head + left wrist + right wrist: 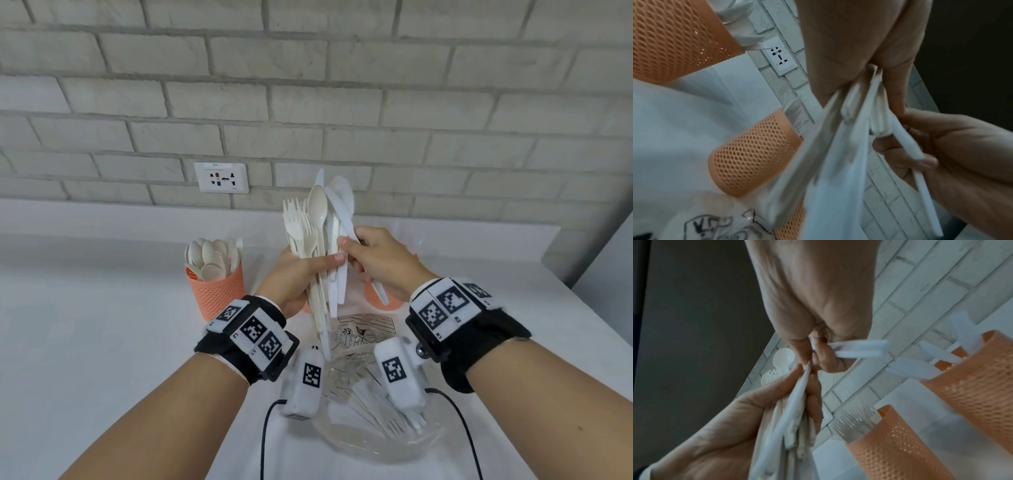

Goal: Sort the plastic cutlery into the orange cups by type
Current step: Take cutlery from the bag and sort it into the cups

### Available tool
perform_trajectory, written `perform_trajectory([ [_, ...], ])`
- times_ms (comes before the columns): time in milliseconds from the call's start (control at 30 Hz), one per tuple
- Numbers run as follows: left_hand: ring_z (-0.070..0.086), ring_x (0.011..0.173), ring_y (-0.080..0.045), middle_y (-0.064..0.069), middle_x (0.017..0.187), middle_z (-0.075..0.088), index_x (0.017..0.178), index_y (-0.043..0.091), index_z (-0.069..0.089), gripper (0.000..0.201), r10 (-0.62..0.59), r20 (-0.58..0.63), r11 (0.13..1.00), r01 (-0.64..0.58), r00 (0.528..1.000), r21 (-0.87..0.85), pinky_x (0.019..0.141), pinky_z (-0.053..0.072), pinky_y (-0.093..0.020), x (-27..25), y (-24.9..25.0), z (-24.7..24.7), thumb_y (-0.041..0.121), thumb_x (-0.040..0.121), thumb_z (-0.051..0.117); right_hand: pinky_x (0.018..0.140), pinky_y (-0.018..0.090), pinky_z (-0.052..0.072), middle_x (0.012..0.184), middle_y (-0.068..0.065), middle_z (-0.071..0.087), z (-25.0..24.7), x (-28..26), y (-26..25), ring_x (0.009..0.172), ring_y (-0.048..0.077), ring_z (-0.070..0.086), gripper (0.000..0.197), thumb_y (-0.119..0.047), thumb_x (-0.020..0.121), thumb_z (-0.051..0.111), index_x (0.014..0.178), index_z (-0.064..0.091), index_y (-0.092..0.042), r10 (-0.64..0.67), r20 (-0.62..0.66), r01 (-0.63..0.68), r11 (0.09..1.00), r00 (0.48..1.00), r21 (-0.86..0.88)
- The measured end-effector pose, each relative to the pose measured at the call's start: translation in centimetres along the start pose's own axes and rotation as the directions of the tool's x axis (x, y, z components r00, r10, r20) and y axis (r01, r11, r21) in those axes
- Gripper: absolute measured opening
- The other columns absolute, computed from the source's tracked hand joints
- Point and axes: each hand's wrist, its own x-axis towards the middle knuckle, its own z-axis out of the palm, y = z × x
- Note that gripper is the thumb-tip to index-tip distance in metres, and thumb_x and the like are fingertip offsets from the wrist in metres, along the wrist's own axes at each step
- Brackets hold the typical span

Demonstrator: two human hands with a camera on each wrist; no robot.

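Cutlery stands bunched in my left hand, raised above the table between the cups. My left grip is clenched around the handles at mid-length. My right hand pinches one white knife at the bundle's right edge, thumb and forefinger on its shaft, and already keeps another knife tucked in the curled fingers.

To do this well, I judge I should loosen the left grip only slightly and slide the pinched knife out along its own length, not sideways, so the forks and spoon beside it do not snag or spill.

The bundle's long axis runs almost upright, heads up toward the brick wall, handles down toward the plastic bag in front of me. The pinched knife leans, blade up and to the left, handle down and right, toward the orange cup half hidden behind my right hand. Spoons already fill the left cup.
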Motion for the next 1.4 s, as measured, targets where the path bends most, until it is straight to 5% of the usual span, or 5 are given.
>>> perform_trajectory([
  [433,0.069,0.081,-0.026,-0.017,0.096,0.069,0.116,-0.002,0.059,0.037,-0.011,-0.072,1.000,0.012,0.997,0.012,0.074,0.059,-0.034,1.0,0.0,-0.4,-0.006,0.079,0.064,0.050,0.030,0.028,0.064,0.005,0.032,0.3,1.1,0.5,0.058,0.020,0.033,0.016,-0.010,0.089,0.044,0.074,0.042,-0.012,-0.040,0.011,0.041,0.994,0.999,-0.106],
  [600,0.068,0.078,-0.025,-0.013,0.088,0.070,0.106,0.002,0.063,0.026,-0.025,-0.050,1.000,0.025,0.998,0.006,0.076,0.057,-0.035,1.0,-0.3,-1.0,-0.004,0.081,0.063,0.054,0.031,0.033,0.081,0.007,0.044,0.2,1.0,0.9,0.069,0.024,0.037,0.037,-0.021,0.090,0.053,0.100,0.048,0.015,0.009,0.118,-0.004,0.999,0.993,-0.036],
  [900,0.067,0.077,-0.025,-0.014,0.086,0.070,0.111,-0.004,0.061,0.032,-0.095,-0.066,0.994,0.091,0.993,-0.064,0.076,0.058,-0.035,1.4,-0.2,-1.3,-0.002,0.080,0.064,0.051,0.014,0.044,0.072,-0.012,0.059,-0.5,0.2,0.3,0.057,-0.003,0.057,0.025,-0.015,0.099,0.041,0.120,0.057,-0.018,0.006,0.275,0.013,0.998,0.962,-0.069],
  [1000,0.068,0.064,-0.018,-0.008,0.068,0.071,0.107,-0.005,0.061,0.027,-0.113,-0.081,0.990,0.105,0.990,-0.091,0.060,0.057,-0.026,1.4,-0.3,-1.5,-0.005,0.080,0.061,0.078,0.029,0.051,0.081,-0.005,0.059,-1.9,0.4,-0.3,0.078,0.011,0.057,0.023,-0.017,0.099,0.040,0.113,0.058,-0.013,0.005,0.222,0.048,0.971,0.975,-0.233],
  [1400,0.067,0.060,-0.016,-0.012,0.076,0.064,0.116,-0.008,0.055,0.038,-0.064,-0.066,0.994,0.058,0.996,-0.091,0.056,0.054,-0.023,1.7,0.0,-2.2,-0.008,0.079,0.062,0.074,0.024,0.039,0.098,0.008,0.060,-4.6,5.6,4.7,0.093,0.017,0.054,0.017,-0.008,0.097,0.034,0.105,0.047,-0.015,-0.028,-0.287,-0.014,0.989,0.957,-0.145],
])
